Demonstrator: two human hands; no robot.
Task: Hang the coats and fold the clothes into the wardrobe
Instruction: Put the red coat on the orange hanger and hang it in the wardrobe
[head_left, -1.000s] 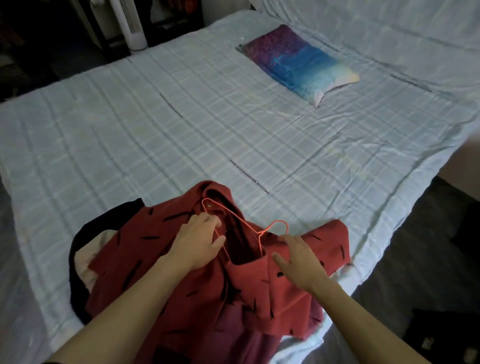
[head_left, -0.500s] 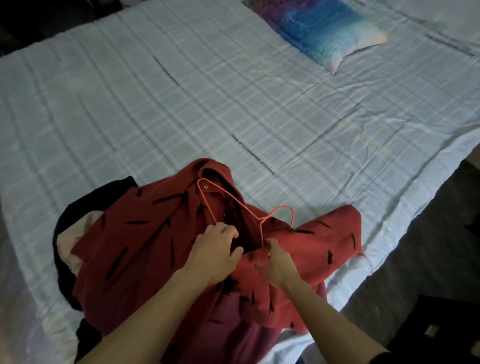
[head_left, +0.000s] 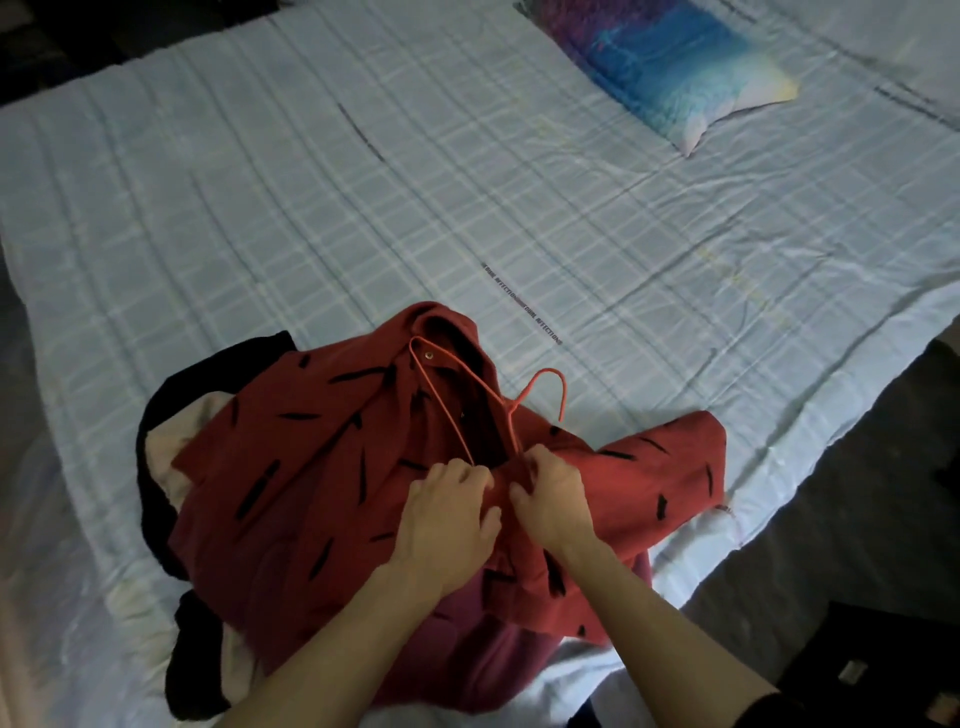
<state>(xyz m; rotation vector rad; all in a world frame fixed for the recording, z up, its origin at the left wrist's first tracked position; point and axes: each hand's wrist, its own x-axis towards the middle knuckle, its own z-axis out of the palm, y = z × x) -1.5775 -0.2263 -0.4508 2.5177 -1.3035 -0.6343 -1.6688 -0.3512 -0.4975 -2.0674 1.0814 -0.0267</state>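
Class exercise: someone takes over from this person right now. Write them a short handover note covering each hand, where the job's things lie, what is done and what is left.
Left hand: gripping the red coat front beside the opening.
Right hand: pinching the opposite front edge.
Orange hanger: inside the coat's neck, hook lying out on the bed.
Dark and cream clothes: under the coat, unfolded.
Done: hanger threaded into the coat.
Left: close the front, hang the coat in the wardrobe, fold the rest.

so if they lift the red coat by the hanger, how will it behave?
Likely floppy: the red coat lies rumpled in soft folds. The thin wire hanger may flex under it. The coat could slip off, since only part of the hanger sits inside the collar.
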